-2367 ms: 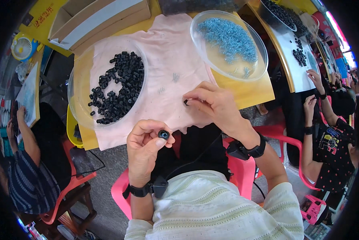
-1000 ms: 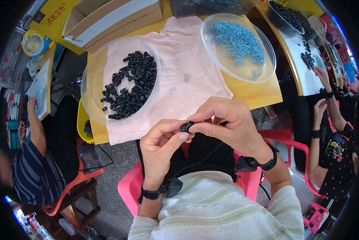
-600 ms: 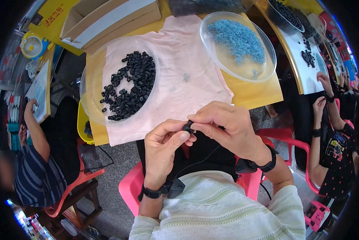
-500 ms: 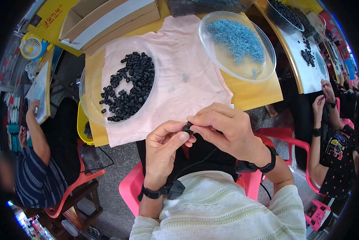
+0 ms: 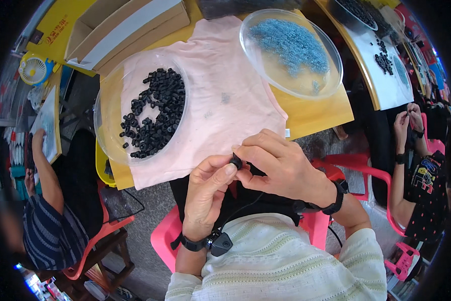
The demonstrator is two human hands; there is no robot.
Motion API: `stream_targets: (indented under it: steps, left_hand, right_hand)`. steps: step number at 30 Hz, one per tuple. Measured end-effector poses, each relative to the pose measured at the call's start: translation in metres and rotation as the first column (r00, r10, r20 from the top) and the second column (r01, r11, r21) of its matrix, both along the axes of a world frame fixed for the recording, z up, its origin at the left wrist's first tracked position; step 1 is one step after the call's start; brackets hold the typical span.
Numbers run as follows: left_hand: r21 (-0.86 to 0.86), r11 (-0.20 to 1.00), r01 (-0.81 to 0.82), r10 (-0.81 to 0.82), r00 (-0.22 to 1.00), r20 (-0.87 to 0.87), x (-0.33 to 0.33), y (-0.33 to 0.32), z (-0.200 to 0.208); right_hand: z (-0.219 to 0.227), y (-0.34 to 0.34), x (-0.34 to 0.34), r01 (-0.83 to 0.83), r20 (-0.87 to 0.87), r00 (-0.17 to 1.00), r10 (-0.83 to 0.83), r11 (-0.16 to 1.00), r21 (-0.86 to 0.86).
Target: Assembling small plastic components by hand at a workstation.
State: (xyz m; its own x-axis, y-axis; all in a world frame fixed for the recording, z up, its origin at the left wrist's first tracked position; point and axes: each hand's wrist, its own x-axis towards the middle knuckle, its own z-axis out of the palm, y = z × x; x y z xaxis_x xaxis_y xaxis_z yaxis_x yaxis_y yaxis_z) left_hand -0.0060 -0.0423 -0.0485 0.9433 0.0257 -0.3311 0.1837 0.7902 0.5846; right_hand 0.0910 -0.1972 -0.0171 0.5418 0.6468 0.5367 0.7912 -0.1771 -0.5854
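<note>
Above my lap, near the table's front edge, my two hands meet at a small black plastic part (image 5: 236,161). My left hand (image 5: 204,195) is closed, pinching the part between thumb and forefinger. My right hand (image 5: 280,163) is also closed, its fingertips against the part's upper and right sides. Fingers hide much of the part, and anything smaller between the tips is hidden. Beyond my left hand stands a clear round tray (image 5: 104,128) with many similar black parts (image 5: 160,118). A second clear tray (image 5: 331,90) at the far right holds a heap of tiny blue-grey, spring-like pieces (image 5: 293,42).
A pink cloth (image 5: 213,65) covers part of the yellow table (image 5: 310,118). An open cardboard box (image 5: 125,35) stands at the back left. Co-workers sit on both sides, one in a striped shirt (image 5: 52,228). A yellow bin (image 5: 103,163) is beside the table.
The view has shifted slightly, so the table and trays sit a little further left. Both hands stay together at the black part; more of it shows between the fingertips.
</note>
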Motion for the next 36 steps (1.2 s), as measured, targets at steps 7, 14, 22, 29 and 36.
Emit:
stream_targets:
  steps: [7,14,22,29,36]
  left_hand:
    - [0.142,0.990,0.002,-0.001,1.000,-0.005,0.006,-0.006,0.012]
    - [0.203,0.978,0.036,-0.034,0.999,-0.012,0.001,-0.003,0.006]
    - [0.219,0.973,0.067,-0.052,0.996,-0.069,-0.001,-0.006,0.002]
    - [0.176,0.979,-0.105,0.113,0.993,-0.034,0.019,-0.014,0.013]
    - [0.456,0.877,-0.153,0.167,0.986,0.011,0.015,-0.010,-0.001]
  right_hand:
    - [-0.007,0.002,0.004,0.011,0.010,1.000,-0.012,0.999,0.036]
    - [-0.007,0.000,0.006,-0.027,0.003,1.000,0.027,0.998,0.050]
    - [-0.019,-0.003,-0.002,0.012,-0.032,0.999,-0.010,0.998,0.067]
    - [-0.024,0.004,0.007,0.139,-0.092,0.987,-0.128,0.982,0.125]
    - [-0.031,0.005,-0.004,0.177,-0.074,0.983,-0.170,0.980,0.093]
